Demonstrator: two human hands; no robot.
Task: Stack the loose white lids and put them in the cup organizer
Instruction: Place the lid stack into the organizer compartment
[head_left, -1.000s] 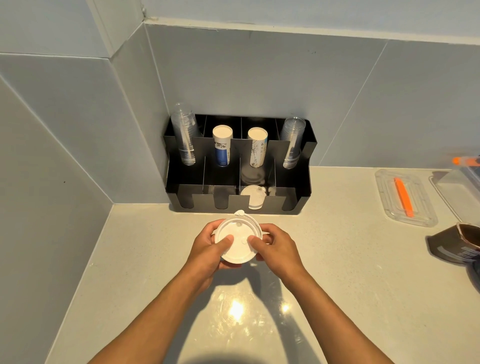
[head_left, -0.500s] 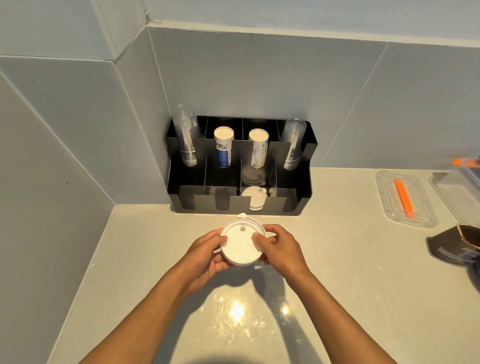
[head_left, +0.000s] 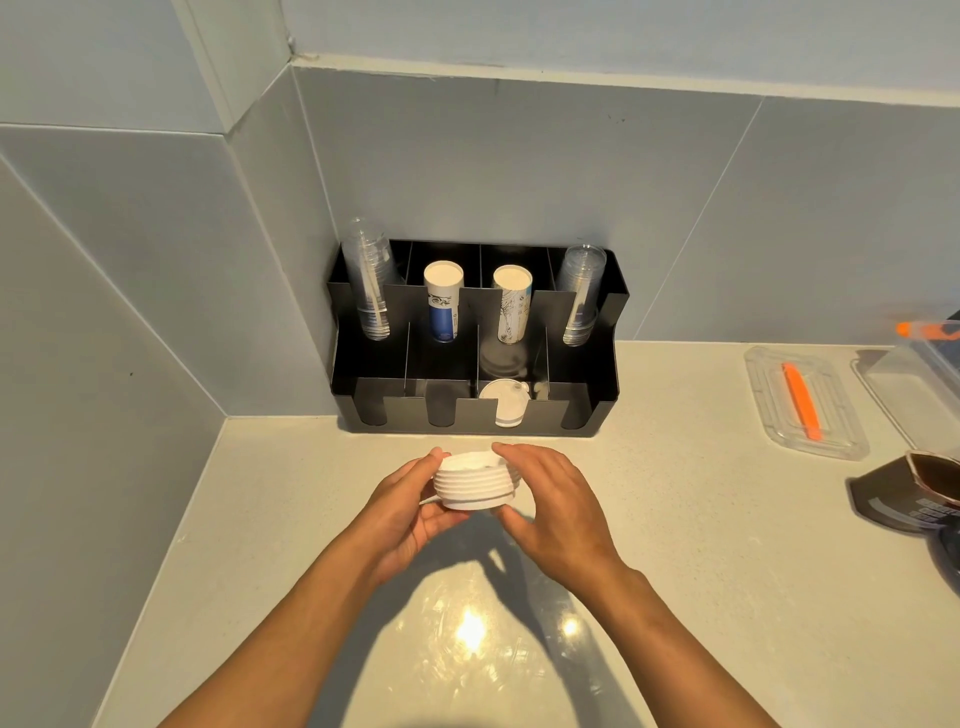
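While the black compartmented cup organizer (head_left: 605, 410) is sitting in the tiled corner at twelve o'clock, two bare hands are holding a stack of round white plastic lids (head_left: 474, 484) just above the pale countertop (head_left: 701, 545). The left hand (head_left: 404, 512) is cupping the stack from nine o'clock and the right hand (head_left: 553, 506) is pressing it from three o'clock. In the organizer, clear plastic cup stacks (head_left: 370, 283) are filling both end slots, two paper cup stacks (head_left: 443, 301) are standing between them, and more white lids (head_left: 505, 402) are resting in a front slot. At three o'clock, a clear tray (head_left: 800, 400) is holding an orange stick (head_left: 800, 400).
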